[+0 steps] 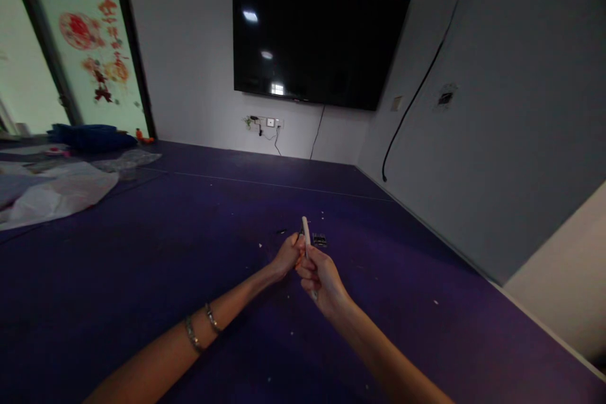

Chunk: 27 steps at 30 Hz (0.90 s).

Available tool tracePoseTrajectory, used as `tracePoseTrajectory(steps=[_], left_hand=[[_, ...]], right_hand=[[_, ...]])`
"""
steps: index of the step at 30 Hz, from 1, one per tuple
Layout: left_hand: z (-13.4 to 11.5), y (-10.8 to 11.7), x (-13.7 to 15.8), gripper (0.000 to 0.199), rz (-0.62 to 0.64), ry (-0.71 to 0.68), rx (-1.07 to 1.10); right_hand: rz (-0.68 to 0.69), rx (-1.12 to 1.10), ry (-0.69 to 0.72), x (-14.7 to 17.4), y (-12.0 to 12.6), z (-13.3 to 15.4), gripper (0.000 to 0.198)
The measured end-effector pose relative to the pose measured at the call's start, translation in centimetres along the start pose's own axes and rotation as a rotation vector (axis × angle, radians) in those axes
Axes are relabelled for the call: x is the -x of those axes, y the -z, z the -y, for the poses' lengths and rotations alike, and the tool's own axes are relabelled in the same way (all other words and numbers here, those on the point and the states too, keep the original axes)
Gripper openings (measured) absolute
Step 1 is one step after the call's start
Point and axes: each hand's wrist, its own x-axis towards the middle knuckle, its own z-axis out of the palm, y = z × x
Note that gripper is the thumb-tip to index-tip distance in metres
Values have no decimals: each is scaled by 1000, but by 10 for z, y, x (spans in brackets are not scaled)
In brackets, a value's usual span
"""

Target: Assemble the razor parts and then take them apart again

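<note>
My right hand (322,278) is closed around a slim white stick (306,230), which points up and away; its lower end shows under my fingers. My left hand (288,255) is closed right beside it, the two hands touching or nearly so. From the left fingers sticks up a thin dark piece (300,231) close against the stick; its kind is too small to tell. Just beyond my hands, a small dark patterned flat thing (320,240) lies on the purple surface (227,315). A tiny black piece (281,231) lies left of it.
Small white bits (436,302) are scattered over the surface. Crumpled clear plastic sheeting (71,192) and a dark blue cloth heap (92,137) lie at the left. A television (317,41) hangs on the far wall. A black cable (423,79) dangles at the right wall.
</note>
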Motion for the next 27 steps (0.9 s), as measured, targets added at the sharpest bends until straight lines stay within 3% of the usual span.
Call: tracePoseTrajectory(steps=[7,12,17,27], left_hand=[[-5,0,1,18,2,35,-9],[-12,2,2,17,-106,-27,-20],[-14,3,2,15,-28,70,27],[-14,4,2,15,-37,41,60]], right_hand=[[11,-65,6,1,-6,4,10],[19,-72,20,1,-12,0,13],[38,-116,12,-4,-16,3,8],[52,-158,-38,-1,-16,8,8]])
